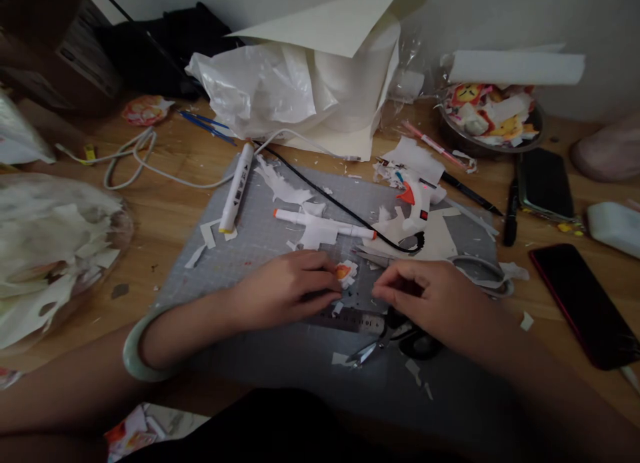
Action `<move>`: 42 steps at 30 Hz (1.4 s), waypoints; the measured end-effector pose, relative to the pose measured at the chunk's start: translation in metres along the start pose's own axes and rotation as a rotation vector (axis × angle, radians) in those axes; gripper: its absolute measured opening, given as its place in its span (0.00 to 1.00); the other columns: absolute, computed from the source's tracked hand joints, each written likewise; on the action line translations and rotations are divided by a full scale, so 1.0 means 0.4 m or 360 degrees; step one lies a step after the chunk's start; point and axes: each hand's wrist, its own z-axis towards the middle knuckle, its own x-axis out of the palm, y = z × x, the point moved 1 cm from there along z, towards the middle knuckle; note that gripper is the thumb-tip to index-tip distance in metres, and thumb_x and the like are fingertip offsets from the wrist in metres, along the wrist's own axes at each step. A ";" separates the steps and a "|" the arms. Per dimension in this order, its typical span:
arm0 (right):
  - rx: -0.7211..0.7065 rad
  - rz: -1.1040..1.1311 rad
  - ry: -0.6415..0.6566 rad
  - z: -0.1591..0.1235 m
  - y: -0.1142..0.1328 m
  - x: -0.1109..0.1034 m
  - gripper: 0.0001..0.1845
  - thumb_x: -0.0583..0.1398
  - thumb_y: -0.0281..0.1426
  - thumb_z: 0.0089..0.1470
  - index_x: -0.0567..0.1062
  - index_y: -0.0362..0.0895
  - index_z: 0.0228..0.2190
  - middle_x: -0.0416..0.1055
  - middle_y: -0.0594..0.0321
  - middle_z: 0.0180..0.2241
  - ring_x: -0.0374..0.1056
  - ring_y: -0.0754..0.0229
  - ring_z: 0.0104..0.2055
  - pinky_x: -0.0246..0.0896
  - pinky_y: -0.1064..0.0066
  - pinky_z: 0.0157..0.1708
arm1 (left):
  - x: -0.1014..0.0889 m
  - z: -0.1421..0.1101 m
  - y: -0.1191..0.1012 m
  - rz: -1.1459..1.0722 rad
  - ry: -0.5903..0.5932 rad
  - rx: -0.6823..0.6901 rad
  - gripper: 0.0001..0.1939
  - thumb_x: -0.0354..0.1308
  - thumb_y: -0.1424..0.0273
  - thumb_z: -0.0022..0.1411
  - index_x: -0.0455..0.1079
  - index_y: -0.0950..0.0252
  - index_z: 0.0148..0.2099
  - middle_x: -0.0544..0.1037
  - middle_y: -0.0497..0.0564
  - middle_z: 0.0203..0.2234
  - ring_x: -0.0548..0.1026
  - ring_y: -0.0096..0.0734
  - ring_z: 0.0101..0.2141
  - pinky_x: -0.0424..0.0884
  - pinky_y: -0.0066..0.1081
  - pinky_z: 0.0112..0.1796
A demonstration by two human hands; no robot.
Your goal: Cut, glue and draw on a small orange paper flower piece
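Left hand (293, 286) is reaching over the grey cutting mat (230, 256), its fingertips resting at the left edge of a small orange-and-white paper piece (345, 271); the piece is lying on the mat between the two hands; cannot tell whether the left grip is clamping it or only touching it; right hand (435, 290) is hovering just right of the piece, apart from it, thumb and forefinger tips coming together in its grip; cannot tell whether anything tiny is sitting between them; a metal ruler (367, 323) is lying just below the piece, black-handled scissors (427, 345) are lying under and below the right hand; an orange-tipped white marker (350, 230) is lying above the piece, a white glue gun (420, 203) is resting farther back; paper scraps are littering the mat; on the wooden desk (175, 223), a bowl (460, 140) is holding coloured scraps at back right, a red-edged phone (583, 303) is lying at far right.
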 end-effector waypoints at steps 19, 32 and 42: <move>-0.0846 -0.0834 0.0454 -0.038 0.019 0.045 0.03 0.63 0.28 0.49 0.73 0.43 0.27 0.71 0.63 0.25 0.66 0.57 0.31 0.57 0.66 0.35 | 0.003 -0.003 0.005 0.0108 0.0015 0.0098 0.11 0.50 0.70 0.67 0.73 0.67 0.41 0.75 0.55 0.37 0.73 0.33 0.39 0.71 0.32 0.40; -0.0382 0.0119 0.0128 -0.017 0.014 0.003 0.14 0.52 0.37 0.61 0.74 0.43 0.33 0.73 0.66 0.27 0.66 0.66 0.28 0.56 0.76 0.27 | 0.004 -0.004 0.012 0.0154 0.0057 0.0139 0.10 0.50 0.70 0.66 0.72 0.66 0.41 0.74 0.55 0.37 0.72 0.34 0.38 0.70 0.33 0.40; -0.0539 0.0011 -0.0082 -0.011 0.007 0.027 0.17 0.51 0.32 0.62 0.71 0.42 0.23 0.68 0.68 0.20 0.64 0.68 0.22 0.53 0.76 0.25 | 0.006 -0.003 0.013 0.0172 0.0046 0.0156 0.10 0.50 0.70 0.66 0.72 0.67 0.40 0.74 0.56 0.37 0.72 0.35 0.38 0.70 0.33 0.40</move>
